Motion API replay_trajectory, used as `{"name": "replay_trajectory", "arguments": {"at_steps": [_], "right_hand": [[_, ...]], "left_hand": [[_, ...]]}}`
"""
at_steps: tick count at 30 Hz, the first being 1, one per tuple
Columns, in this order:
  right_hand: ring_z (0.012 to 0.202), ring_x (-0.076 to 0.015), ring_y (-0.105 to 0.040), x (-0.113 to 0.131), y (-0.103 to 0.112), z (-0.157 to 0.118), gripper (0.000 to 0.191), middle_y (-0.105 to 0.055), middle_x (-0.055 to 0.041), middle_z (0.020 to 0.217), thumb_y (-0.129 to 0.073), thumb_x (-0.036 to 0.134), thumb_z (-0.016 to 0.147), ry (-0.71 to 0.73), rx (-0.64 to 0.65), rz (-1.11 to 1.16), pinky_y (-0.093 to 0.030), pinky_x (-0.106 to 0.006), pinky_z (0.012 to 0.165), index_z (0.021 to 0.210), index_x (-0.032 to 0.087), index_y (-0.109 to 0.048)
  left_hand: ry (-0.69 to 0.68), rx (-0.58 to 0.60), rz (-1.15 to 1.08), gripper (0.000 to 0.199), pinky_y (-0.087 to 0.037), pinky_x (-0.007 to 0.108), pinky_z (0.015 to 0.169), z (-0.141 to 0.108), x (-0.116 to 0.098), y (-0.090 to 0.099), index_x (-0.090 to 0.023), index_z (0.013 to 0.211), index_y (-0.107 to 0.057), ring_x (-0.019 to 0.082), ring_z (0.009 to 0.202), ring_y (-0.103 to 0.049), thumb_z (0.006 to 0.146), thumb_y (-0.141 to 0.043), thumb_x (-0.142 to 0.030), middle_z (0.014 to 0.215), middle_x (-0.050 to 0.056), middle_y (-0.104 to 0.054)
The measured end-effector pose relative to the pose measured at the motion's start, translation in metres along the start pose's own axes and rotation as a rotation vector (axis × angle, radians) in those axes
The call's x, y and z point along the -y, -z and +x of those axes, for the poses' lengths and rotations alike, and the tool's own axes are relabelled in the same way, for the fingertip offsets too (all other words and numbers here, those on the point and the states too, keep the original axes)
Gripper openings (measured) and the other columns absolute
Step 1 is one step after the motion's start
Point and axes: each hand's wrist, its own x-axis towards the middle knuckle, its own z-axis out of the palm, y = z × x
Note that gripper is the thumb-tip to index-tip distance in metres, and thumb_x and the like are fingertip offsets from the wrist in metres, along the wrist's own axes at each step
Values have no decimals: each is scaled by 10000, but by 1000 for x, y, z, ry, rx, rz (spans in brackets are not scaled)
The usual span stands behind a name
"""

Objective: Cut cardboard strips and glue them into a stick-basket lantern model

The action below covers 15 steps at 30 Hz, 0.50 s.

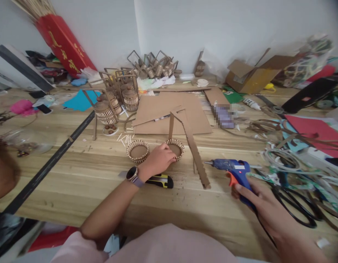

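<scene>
My left hand (164,157), with a watch on the wrist, is closed at the near rim of a small round basket (181,146) with a striped wall. A twin basket (138,151) stands just to its left. In my right hand (256,195) is a blue hot glue gun (230,165) with an orange trigger, its nozzle pointing left. Between the hands lies a long cardboard strip (198,160) with a jagged edge. Under my left wrist rests a yellow and black utility knife (163,180). A thin upright strip (171,126) rises behind the right basket.
Lidded baskets with handles (106,111) stand at the back left, beside a cardboard sheet (169,104). Large black-handled scissors (295,204) and tangled strips (284,160) lie right. A long dark metal bar (48,166) crosses the left. Someone else's arm (3,171) shows at the left edge.
</scene>
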Motion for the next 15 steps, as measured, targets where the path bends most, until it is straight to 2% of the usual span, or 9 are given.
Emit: {"name": "replay_trajectory", "arguments": {"at_steps": [3, 6, 9, 11, 15], "right_hand": [[626, -200, -583, 10, -14, 0, 455, -611, -35, 633, -724, 653, 662, -131, 191, 227, -495, -331, 597, 714, 210, -629], [640, -196, -598, 21, -27, 4, 476, -651, -53, 689, -805, 613, 580, -220, 289, 374, -497, -329, 614, 745, 198, -640], [514, -137, -484, 29, -38, 8, 446, -562, -2, 549, -766, 595, 660, -218, 423, 400, -401, -274, 514, 785, 180, -662], [472, -116, -402, 33, -43, 9, 420, -477, 31, 475, -716, 586, 733, -182, 460, 361, -332, -261, 484, 790, 172, -670], [561, -126, -454, 34, -50, 9, 409, -605, -25, 645, -712, 570, 764, -119, 407, 287, -358, -267, 531, 832, 167, -703]], "left_hand": [[6, 15, -23, 261, -468, 360, 926, 2, -1, 3, -165, 885, -719, 233, 1028, -541, 989, -482, -198, 908, 71, -698], [33, 44, -16, 259, -466, 355, 897, 5, -3, 7, -176, 862, -715, 235, 1007, -547, 975, -482, -182, 904, 62, -711], [57, 74, 0, 276, -458, 371, 889, 11, -4, 13, -172, 859, -716, 241, 986, -561, 978, -469, -192, 912, 68, -723], [73, 87, 5, 293, -457, 377, 869, 14, -5, 18, -165, 845, -714, 248, 971, -574, 980, -456, -201, 888, 77, -720], [99, 86, -4, 300, -451, 332, 746, 20, -5, 26, -175, 792, -694, 234, 893, -599, 972, -457, -211, 801, 63, -700]]}}
